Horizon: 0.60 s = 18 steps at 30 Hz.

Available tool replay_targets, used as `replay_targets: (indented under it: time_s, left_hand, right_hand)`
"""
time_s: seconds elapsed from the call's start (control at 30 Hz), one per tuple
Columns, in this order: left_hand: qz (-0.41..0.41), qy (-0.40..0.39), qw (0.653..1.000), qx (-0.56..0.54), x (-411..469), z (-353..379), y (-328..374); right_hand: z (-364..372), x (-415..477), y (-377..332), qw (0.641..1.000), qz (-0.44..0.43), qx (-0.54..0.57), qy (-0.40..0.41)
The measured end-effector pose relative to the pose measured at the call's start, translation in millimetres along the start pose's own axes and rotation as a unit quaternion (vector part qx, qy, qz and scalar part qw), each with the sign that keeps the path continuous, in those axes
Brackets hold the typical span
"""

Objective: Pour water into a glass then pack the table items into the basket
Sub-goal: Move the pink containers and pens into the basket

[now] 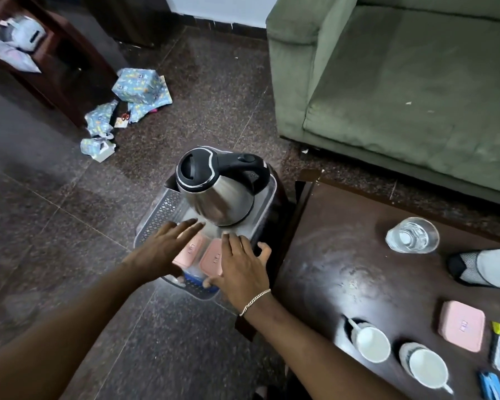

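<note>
Right, kettle (214,192) upright in basket (156,217), spout left.

The kettle (218,194) is polished silver steel with a black lid and black handle; the basket (156,217) is grey with a fine lattice pattern in its walls; two containers (211,259) inside it have pale pink lids, and a third pink container (462,330) lies on the dark brown worktop (329,269); the two cups (373,345) are white; the glass (412,235) is clear; the sofa (401,82) is olive green; the floor (55,212) is dark speckled stone; the crumpled wrapping paper (139,86) is light blue with small printed figures.
</note>
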<state>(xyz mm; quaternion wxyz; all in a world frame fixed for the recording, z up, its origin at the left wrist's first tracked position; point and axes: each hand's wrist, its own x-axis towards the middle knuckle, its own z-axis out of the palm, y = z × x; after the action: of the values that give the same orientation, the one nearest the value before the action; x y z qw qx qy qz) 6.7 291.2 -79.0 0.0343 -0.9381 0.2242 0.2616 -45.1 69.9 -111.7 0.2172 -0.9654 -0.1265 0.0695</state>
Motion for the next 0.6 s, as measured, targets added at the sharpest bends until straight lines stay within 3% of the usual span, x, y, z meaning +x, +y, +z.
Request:
replay_targets:
  time_s: [0.1, 0.23, 0.37, 0.6]
  left_hand:
    - [0.027, 0.049, 0.998, 0.007, -4.2, -8.4, 21.0]
    - [0.062, 0.099, 0.993, 0.013, 11.0, -11.2, 83.7]
    - [0.133, 0.115, 0.984, -0.032, 48.6, -6.3, 178.2]
    - [0.197, 0.054, 0.974, -0.097, 126.7, 3.6, 370.2]
  right_hand:
    - [-23.9, -20.8, 29.2, 0.998, -0.001, -0.003, 0.062]
    - [-56.8, -56.3, 101.6, 0.996, 0.020, -0.011, 0.086]
    - [-86.2, -113.8, 202.8, 0.993, 0.079, -0.057, 0.065]
    - [-123.1, -227.9, 361.8, 0.965, 0.254, -0.069, -0.019]
